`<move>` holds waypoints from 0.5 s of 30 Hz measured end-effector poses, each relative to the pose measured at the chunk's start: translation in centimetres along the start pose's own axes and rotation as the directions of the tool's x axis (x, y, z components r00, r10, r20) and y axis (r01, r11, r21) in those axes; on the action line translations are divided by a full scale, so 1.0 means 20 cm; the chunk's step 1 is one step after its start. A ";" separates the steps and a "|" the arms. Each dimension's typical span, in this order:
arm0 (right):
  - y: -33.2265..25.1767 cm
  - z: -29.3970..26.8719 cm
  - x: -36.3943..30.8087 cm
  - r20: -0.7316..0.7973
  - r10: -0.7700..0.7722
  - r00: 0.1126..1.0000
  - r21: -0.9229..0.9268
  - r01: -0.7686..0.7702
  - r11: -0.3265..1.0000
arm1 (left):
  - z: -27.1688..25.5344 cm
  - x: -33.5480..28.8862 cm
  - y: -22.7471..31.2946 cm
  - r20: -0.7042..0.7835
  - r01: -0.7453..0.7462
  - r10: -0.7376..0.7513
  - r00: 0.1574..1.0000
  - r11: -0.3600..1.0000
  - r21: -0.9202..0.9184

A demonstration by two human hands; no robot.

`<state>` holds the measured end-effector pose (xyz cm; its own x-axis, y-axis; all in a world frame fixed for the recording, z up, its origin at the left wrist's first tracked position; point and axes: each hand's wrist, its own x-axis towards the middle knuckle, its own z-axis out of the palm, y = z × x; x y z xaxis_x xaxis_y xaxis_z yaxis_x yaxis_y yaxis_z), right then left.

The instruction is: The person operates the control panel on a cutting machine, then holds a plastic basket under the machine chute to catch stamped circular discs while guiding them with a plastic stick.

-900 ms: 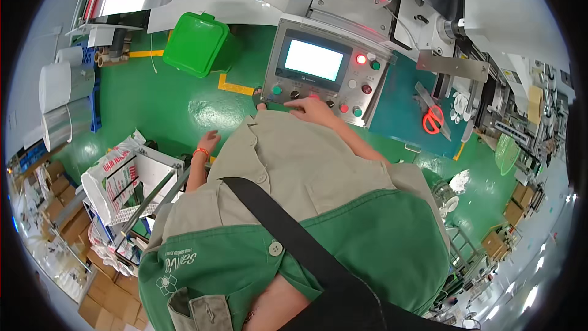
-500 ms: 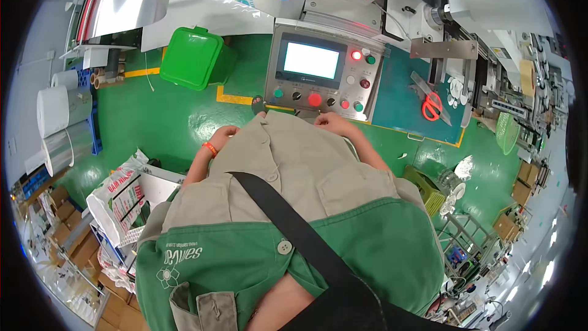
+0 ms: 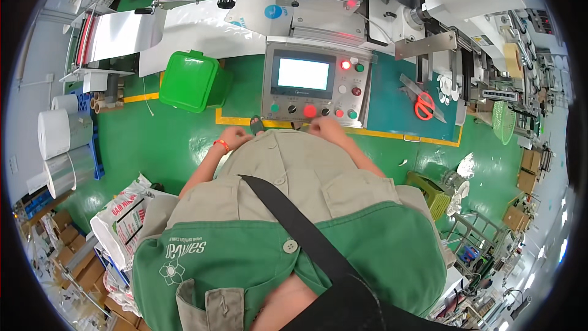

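Note:
My left hand [image 3: 236, 136] is held low in front of my body, beside the edge of my beige and green shirt [image 3: 294, 165]. Its fingers are curled, and whether anything is inside them is hidden. An orange-red band [image 3: 222, 145] circles that wrist. My right hand [image 3: 325, 128] is just below the lower edge of a grey control panel [image 3: 367, 101], fingers bent inward; what they hold, if anything, does not show. The panel carries a bright screen [image 3: 302, 74], a large red button [image 3: 310, 111] and several smaller buttons, one lit red. Neither hand is on a button.
Left of the panel stands a lidded green bin [image 3: 190, 83]. Orange-handled scissors [image 3: 424, 106] lie on the dark green surface [image 3: 383, 107] to its right. White rolls [image 3: 54, 135] are at far left, a white sack [image 3: 119, 214] at lower left, an olive crate [image 3: 429, 193] at right.
The panel, bin and scissors sit slightly lower and more to the left in view. My left hand shows slightly further right, nearer my right hand. Both hands remain curled.

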<state>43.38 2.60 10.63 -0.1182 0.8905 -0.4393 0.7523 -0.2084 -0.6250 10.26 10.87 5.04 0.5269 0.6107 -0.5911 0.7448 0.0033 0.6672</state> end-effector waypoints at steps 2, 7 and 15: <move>-0.13 -0.04 0.11 -0.215 -0.094 0.972 0.029 0.102 0.994 | 0.05 0.01 -0.16 -0.039 0.115 -0.111 0.993 0.986 0.124; -0.30 -0.06 0.31 -0.244 -0.085 0.966 -0.293 0.010 0.956 | 0.21 -0.06 -0.66 0.154 0.412 -0.513 0.844 0.806 0.426; -0.18 0.00 0.47 -0.279 -0.210 0.937 -0.263 0.136 0.955 | 0.46 -0.31 -0.87 -0.153 0.433 -0.442 0.884 0.897 -0.090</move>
<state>39.64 11.67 8.70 -0.0884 0.9910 -0.1002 0.8729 0.0286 -0.4871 -2.32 -0.24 -7.04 0.0741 0.6592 -0.7483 0.8593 0.3387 0.3834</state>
